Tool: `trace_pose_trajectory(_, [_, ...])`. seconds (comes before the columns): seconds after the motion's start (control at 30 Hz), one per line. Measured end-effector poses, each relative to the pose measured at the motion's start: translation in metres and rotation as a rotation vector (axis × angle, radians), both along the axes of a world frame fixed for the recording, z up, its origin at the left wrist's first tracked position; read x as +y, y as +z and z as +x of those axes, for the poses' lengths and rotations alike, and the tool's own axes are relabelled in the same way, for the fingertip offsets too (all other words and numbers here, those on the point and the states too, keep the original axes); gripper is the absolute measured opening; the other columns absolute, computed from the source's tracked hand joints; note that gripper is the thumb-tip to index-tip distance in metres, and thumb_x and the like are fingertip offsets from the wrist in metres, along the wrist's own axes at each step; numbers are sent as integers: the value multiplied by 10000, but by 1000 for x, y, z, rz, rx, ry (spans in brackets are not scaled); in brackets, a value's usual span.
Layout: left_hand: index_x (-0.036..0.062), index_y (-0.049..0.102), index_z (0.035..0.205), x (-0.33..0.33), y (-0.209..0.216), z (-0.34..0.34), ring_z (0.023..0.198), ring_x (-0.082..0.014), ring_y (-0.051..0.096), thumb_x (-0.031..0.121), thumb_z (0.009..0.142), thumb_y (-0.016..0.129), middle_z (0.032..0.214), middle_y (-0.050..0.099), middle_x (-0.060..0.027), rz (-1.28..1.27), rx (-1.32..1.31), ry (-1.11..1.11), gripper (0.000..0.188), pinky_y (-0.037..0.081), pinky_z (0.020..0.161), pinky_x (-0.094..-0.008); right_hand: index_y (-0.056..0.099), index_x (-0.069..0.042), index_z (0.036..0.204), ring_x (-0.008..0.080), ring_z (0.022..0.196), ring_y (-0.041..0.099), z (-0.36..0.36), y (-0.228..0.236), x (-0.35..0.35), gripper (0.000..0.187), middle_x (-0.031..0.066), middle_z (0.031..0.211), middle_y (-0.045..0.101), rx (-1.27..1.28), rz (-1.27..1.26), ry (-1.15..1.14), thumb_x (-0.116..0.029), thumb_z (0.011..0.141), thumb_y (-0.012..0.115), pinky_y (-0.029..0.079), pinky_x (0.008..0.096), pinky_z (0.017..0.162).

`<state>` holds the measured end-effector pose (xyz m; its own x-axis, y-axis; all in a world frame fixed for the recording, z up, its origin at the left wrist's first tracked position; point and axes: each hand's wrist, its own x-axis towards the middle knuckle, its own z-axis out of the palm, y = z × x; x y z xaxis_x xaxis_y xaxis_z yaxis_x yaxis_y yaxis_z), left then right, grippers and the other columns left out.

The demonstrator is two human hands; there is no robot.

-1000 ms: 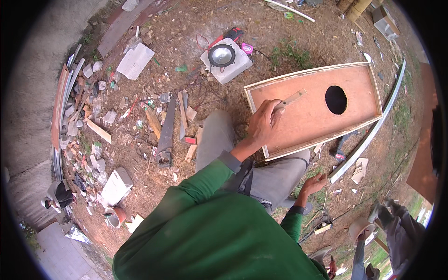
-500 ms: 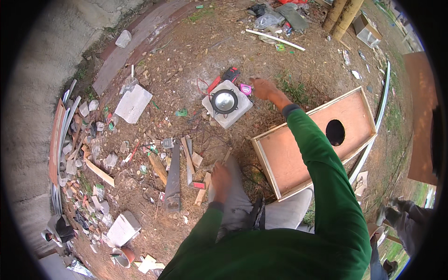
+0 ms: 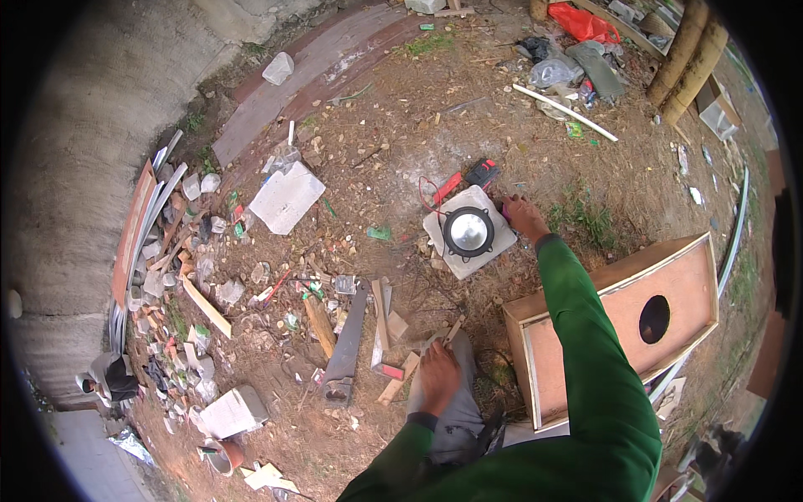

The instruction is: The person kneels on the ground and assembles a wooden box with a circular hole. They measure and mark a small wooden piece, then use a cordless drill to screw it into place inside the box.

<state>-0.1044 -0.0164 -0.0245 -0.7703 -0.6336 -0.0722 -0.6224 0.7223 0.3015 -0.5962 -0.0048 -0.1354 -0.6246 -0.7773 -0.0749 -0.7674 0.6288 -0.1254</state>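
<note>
My right hand (image 3: pixel 524 217) reaches forward with its fingers closed on a small pink tape measure (image 3: pixel 505 208), most of which they hide. Beside it lies a pale square block (image 3: pixel 481 262) with a round black-rimmed speaker (image 3: pixel 468 232) on top. My left hand (image 3: pixel 440 378) is over my knee, closed on a thin wooden strip (image 3: pixel 454 329) that sticks out past the fingers. To my right, a shallow wooden box (image 3: pixel 598 347) with a round hole leans by my leg, partly behind my right arm.
A handsaw (image 3: pixel 345 351), a try square (image 3: pixel 384 339) and wood offcuts lie left of my knee. Behind the speaker is a black and red multimeter (image 3: pixel 482 173). Rubble and metal strips (image 3: pixel 150 217) line the wall at left. A white pipe (image 3: pixel 569 114) lies farther off.
My right hand has come onto the tape measure, which showed beside the hand before. The view has shifted, moving the scene right and down. My left hand keeps the strip at the knee.
</note>
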Motion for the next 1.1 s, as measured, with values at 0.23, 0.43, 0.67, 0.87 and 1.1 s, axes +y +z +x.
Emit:
trace_pose_trajectory(0.23, [-150,537,1394,-3,-14,6,1057,-515,700,325,1084,668,1173,715,-357,89,110,85,583,546,958,-580,712,-66,1184,317,993,792,-83,123,40,406,154,1048,755,-1260,-681,-683,-387,936,682,609,483,803])
trace_pose_trajectory(0.43, [-12,591,1003,-17,19,11,727,-308,608,268,1102,698,822,631,-137,490,355,156,315,471,707,-417,724,-79,1191,185,769,721,28,317,162,505,50,941,722,-1197,-782,-168,-567,1110,623,578,342,712])
trace_pose_trajectory(0.67, [-9,758,1159,66,151,-4,674,-46,538,194,1123,718,926,732,-55,1351,560,-48,210,429,581,-241,590,-50,1304,350,878,767,270,370,277,591,199,973,776,-997,-449,-98,-583,1073,701,584,469,800])
trace_pose_trajectory(0.87, [-24,814,1234,137,188,-14,705,-44,563,201,1063,810,907,720,-14,1505,241,-41,283,443,597,-238,506,-49,1335,473,1028,772,369,341,317,684,235,1073,794,-793,-468,-33,-547,989,823,615,539,858])
trace_pose_trajectory(1.1, [1,825,1197,142,176,-13,577,-7,451,219,1035,847,746,630,49,1660,149,-85,273,313,506,-227,587,-67,1252,441,961,767,351,341,365,465,194,1002,774,-761,-342,25,-325,952,832,605,532,833])
